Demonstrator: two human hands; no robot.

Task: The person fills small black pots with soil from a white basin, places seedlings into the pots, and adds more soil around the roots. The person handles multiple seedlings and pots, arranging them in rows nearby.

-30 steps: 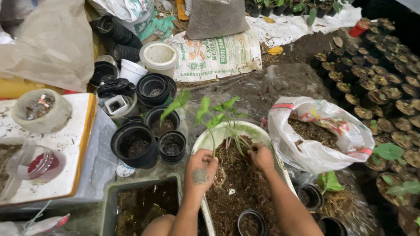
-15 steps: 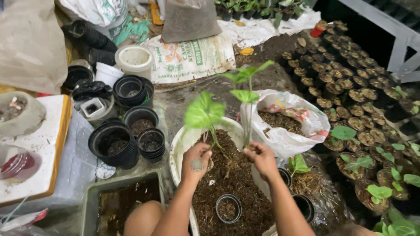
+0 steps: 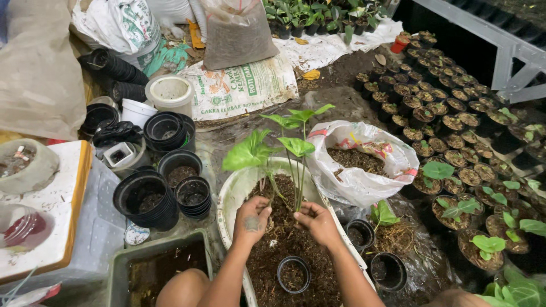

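Gripping seedling stems (image 3: 297, 187), both hands (image 3: 284, 219) inside basin rim (image 3: 227, 196).

Single head-worn view, angled steeply down and forward over the white basin (image 3: 230, 196) of soil. Close range to both hands, forearms entering from bottom edge. Rows of potted seedlings (image 3: 455, 131) receding upper right.

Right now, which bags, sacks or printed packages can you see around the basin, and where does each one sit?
Open white plastic bag: right of the white basin, red markings, holds dark soil.
Flat printed sack: on the ground beyond the basin, whitish with green and orange print.
Grey-brown sack: upright behind the flat one, full.
White printed bag: top left, crumpled.
No screens or signs.
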